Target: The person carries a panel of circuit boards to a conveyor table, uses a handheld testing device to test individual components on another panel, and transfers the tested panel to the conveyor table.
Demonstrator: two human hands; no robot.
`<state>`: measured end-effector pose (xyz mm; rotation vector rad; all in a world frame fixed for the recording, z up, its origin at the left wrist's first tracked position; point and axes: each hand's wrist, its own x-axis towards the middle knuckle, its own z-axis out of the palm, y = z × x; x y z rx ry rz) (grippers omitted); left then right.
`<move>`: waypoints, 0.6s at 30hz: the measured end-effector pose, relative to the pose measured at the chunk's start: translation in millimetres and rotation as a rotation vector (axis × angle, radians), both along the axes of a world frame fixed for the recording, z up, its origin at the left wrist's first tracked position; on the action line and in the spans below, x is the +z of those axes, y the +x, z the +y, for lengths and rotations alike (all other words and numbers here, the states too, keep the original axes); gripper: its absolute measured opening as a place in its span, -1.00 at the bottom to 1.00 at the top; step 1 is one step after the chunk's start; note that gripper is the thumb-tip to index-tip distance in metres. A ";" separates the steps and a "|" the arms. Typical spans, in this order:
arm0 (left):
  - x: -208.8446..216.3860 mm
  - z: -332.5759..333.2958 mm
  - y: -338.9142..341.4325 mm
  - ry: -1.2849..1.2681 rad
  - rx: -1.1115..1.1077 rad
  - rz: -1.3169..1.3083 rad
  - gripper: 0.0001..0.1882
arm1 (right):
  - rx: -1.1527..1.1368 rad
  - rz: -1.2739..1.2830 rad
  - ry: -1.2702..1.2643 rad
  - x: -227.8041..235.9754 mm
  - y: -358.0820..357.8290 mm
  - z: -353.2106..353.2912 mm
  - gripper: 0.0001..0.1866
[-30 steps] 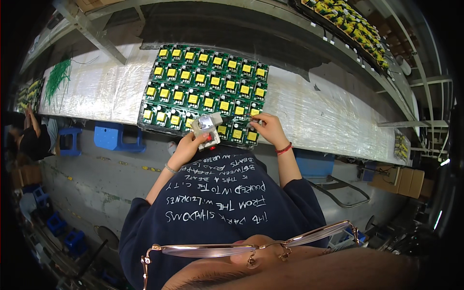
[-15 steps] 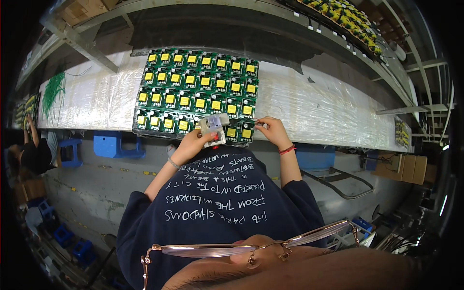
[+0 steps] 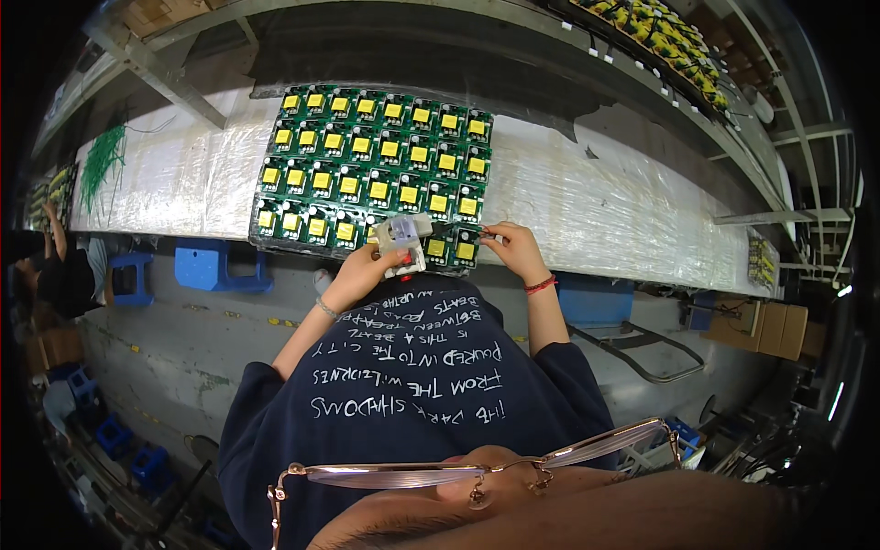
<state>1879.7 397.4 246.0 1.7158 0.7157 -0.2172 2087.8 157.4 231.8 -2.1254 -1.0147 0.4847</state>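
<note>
A panel of green circuit boards (image 3: 367,156), each with a yellow block, lies on the plastic-wrapped bench (image 3: 596,202) in front of me. My left hand (image 3: 362,275) holds a small pale grey tool (image 3: 403,236) with a red spot on its underside over the panel's near edge. My right hand (image 3: 513,249), with a red band on the wrist, pinches the panel's near right corner. My dark printed shirt (image 3: 412,394) and my glasses (image 3: 477,463) fill the lower part of the view.
Blue stools (image 3: 215,266) stand on the floor under the bench. Green wires (image 3: 101,165) lie at the bench's left end. Another person (image 3: 50,266) works at far left. Cardboard boxes (image 3: 770,325) sit at right; more boards (image 3: 660,27) rest on the upper shelf.
My left hand has carried the grey tool slightly right along the panel's near edge. My right hand stays at the panel's corner.
</note>
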 end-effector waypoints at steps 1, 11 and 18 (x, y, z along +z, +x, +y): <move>0.1 -0.2 -1.1 0.001 0.003 0.000 -0.29 | -0.003 -0.008 -0.005 -0.9 -0.8 -0.5 -0.76; -5.7 -10.5 -8.0 -0.023 0.026 -0.022 -0.30 | -0.004 0.013 0.019 -3.0 -3.1 -7.9 -0.78; -0.5 -15.4 -1.6 0.016 0.002 -0.017 -0.26 | -0.038 0.029 0.055 -12.7 -6.9 -18.9 -0.78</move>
